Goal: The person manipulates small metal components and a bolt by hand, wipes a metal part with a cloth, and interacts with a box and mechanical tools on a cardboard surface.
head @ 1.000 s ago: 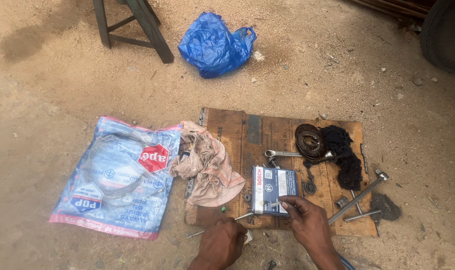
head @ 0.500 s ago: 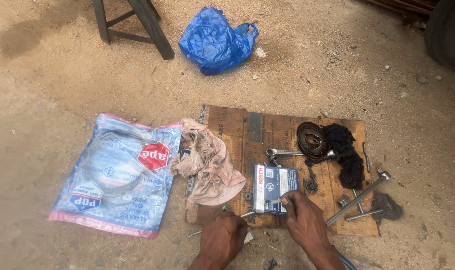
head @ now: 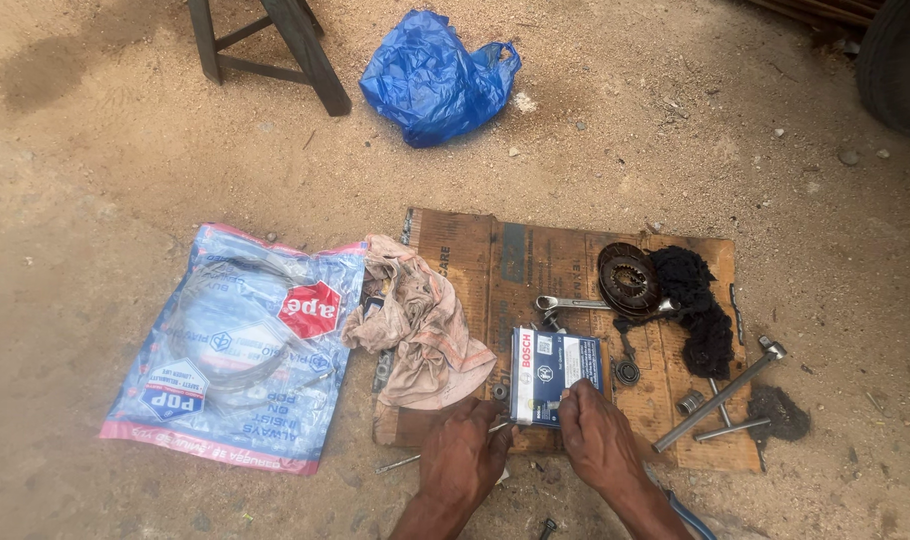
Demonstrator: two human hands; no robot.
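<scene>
Where the two hands meet near the bottom middle of the frame, a small blue and white cardboard box [head: 555, 377] is being held on a flat sheet of brown cardboard [head: 475, 250]. The box's lower right corner is pinched by the right hand [head: 597, 440], while the left hand [head: 462, 462] is curled just beside its lower left edge, maybe around a thin metal rod [head: 405, 462], though that is hard to see. The box looks light and stiff, but its thin walls could be crushed if squeezed hard, so it is best taken by its two long sides. Just left of it a dirty cloth [head: 420, 330] is bunched up. Above it a spanner [head: 575, 303] is lying, and a round dark metal part [head: 630, 278] and a black greasy clump [head: 697, 310] are seen to the upper right. A long T-shaped wrench [head: 720, 395] and a small socket [head: 690, 403] are close on the right and could be knocked. A blue printed plastic packet [head: 235, 350] is spread at the left, and a blue plastic bag [head: 433, 78] sits at the top.
</scene>
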